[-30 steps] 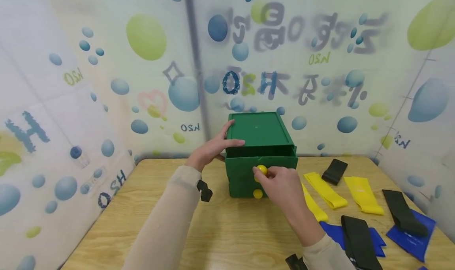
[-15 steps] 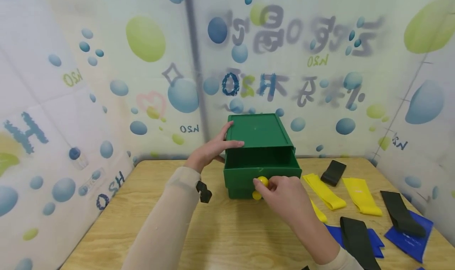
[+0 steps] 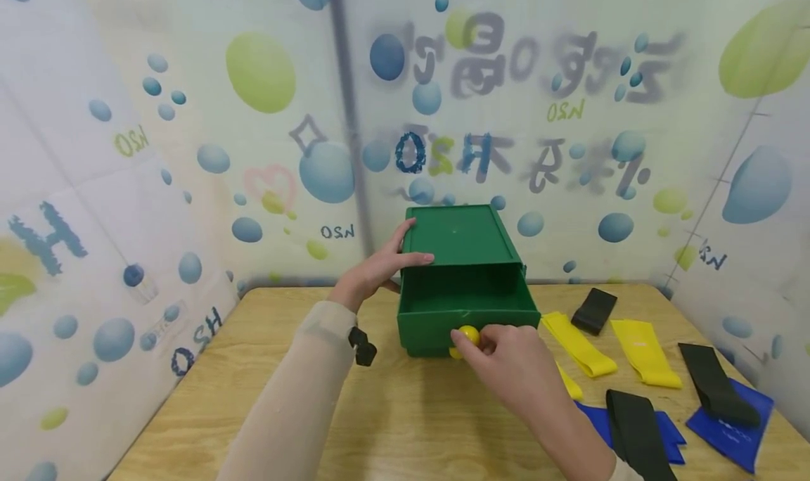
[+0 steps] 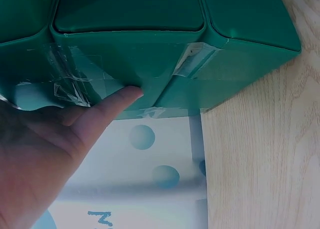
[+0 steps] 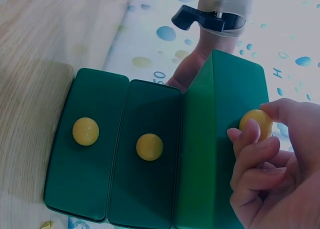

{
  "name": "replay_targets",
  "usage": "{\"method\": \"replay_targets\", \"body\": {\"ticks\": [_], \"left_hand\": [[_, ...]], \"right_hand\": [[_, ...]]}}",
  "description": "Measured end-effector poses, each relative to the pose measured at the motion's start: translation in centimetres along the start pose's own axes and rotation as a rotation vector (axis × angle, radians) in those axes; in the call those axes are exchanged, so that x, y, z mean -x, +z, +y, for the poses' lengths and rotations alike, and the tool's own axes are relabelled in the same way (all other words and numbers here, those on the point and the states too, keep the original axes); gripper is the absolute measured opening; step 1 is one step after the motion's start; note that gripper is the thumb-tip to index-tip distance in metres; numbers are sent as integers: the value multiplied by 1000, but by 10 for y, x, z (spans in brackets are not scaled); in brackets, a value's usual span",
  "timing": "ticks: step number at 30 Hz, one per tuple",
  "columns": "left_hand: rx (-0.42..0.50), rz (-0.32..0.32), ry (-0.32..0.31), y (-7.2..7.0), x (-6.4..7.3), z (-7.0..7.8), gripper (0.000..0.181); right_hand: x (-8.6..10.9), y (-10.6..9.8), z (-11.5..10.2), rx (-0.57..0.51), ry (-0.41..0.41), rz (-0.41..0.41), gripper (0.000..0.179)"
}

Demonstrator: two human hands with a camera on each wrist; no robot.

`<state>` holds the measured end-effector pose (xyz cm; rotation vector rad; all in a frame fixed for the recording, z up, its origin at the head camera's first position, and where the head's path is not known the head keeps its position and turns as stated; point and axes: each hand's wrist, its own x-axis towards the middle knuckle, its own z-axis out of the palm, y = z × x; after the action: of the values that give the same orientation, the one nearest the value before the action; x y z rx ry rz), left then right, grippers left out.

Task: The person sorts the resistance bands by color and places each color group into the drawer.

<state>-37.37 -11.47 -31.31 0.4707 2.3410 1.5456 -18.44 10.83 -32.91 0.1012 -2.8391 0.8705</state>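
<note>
A green drawer box (image 3: 458,233) stands at the back of the table, its top drawer (image 3: 430,326) pulled well out and bare inside. My right hand (image 3: 519,365) pinches that drawer's round yellow knob (image 5: 256,124) between thumb and fingers. Two lower drawers, each with a yellow knob (image 5: 149,147), sit flush in the right wrist view. My left hand (image 3: 375,271) rests on the box's upper left edge, thumb over the top, fingers along the side. In the left wrist view a straight finger (image 4: 112,106) presses against the box's taped green surface.
Right of the box lie several yellow bands (image 3: 645,354), black bands (image 3: 639,425) and blue bands (image 3: 734,432) on the wooden table (image 3: 285,389). A patterned curtain (image 3: 266,143) hangs close behind and at both sides.
The top drawer has slid out toward me, with my right hand moving nearer and lower on its knob. My left hand stays on the box.
</note>
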Motion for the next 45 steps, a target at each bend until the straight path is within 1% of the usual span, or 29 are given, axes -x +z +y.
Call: {"method": "replay_targets", "body": {"ticks": [6, 13, 25, 32, 34, 37, 39, 42, 45], "left_hand": [[-3, -7, 13, -3, 0, -5, 98], [8, -15, 22, -2, 0, -5, 98], [0, -17, 8, -4, -1, -4, 98], [9, -14, 9, -3, -2, -3, 98], [13, -13, 8, -2, -2, -4, 97], [15, -16, 4, -2, -2, -5, 96], [14, -19, 1, -2, -1, -5, 96], [13, -29, -4, -3, -2, -4, 96], [5, -36, -9, -3, -2, -3, 96]], "right_hand": [[-1, 0, 1, -25, 9, -17, 48], [-2, 0, 4, -32, 44, -21, 45], [3, -4, 1, 3, 16, -42, 47], [6, -8, -1, -12, 30, -77, 50], [6, -10, 0, -15, 28, -100, 50], [4, -20, 3, -15, 14, -160, 47], [3, -33, 6, -19, 3, -223, 45], [2, -61, 11, -26, -39, -302, 43], [0, -94, 19, -57, -93, -362, 38]]}}
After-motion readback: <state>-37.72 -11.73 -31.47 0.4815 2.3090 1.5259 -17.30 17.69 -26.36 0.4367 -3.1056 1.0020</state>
